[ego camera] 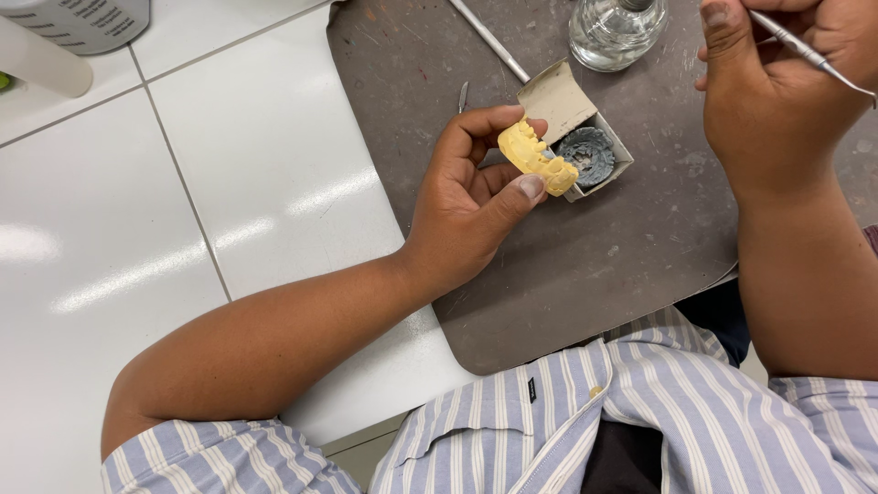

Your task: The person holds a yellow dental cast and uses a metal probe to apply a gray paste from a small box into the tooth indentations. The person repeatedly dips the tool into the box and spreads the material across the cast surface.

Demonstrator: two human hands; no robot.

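On the grey mat (567,274), small open cardboard box (585,137) holds a dark grey wax lump (590,154); clear glass bottle (615,32) behind it. My left hand (476,201), half curled, pinches a yellow dental cast (537,157) just beside the box. My right hand (777,91) is closed around a thin metal instrument (805,50).

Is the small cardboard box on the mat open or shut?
Open: the box has its flap folded back, exposing grey material inside.
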